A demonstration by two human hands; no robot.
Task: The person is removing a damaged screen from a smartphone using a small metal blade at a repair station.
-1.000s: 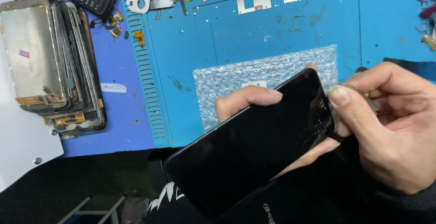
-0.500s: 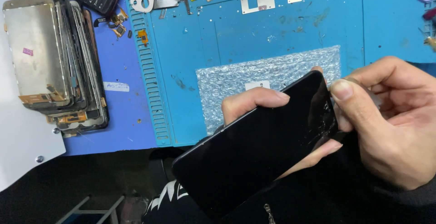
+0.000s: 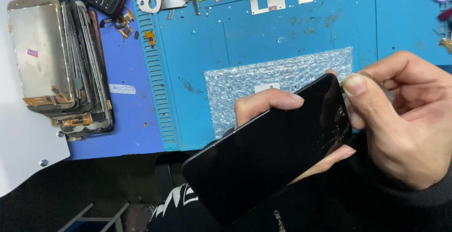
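Head view showed the left hand clamped under a cracked black phone, while the right hand's fingers pinched its top corner.

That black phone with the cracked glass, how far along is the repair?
Early, by the look of it. Done: little shows; the phone looks closed, its cracked screen in place. In hand: the left hand grips it from behind, tilted above the blue mat, while the right hand pinches its cracked top corner. Left: opening it. The bubble wrap and stack of old screens lie untouched.
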